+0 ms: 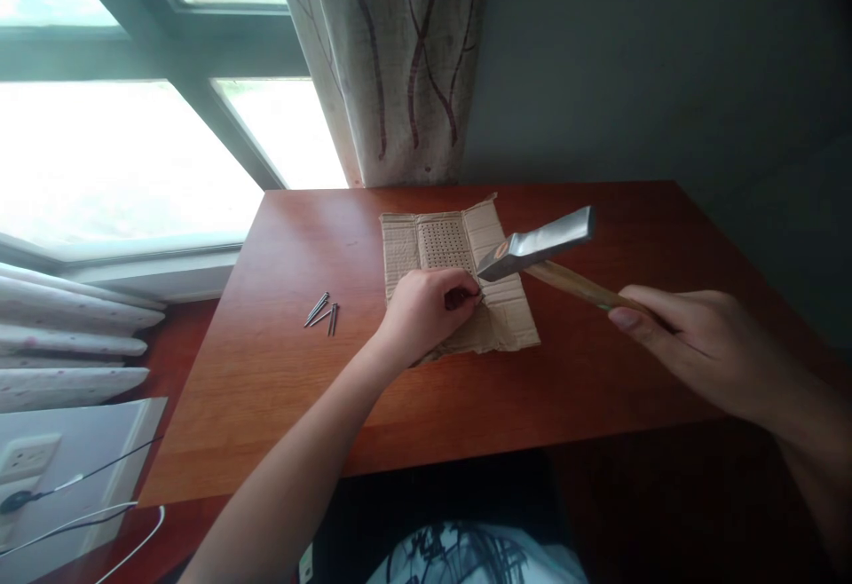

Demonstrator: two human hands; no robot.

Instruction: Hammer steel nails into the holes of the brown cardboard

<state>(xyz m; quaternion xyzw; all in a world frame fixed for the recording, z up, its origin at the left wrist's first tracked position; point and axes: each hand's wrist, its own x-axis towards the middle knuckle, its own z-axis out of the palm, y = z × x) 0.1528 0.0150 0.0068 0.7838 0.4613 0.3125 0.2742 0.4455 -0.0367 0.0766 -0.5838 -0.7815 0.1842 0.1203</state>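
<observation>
Left grip (pixel 429 304) overlaps edge of cardboard (pixel 512 311).

Place: looks like a room in a home
Window (pixel 126 149): blazes with daylight, over on the left
Curtain (pixel 406 60): hangs long, printed with dark branches
Table (pixel 246 398): shines in reddish wood
Wall socket (pixel 30 458): takes a dark plug (pixel 16 501)

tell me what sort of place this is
Probably a room in a home, though an office is possible: a branch-patterned curtain hangs beside a large window, a reddish-brown table stands close by, and a wall socket shows at lower left.
</observation>
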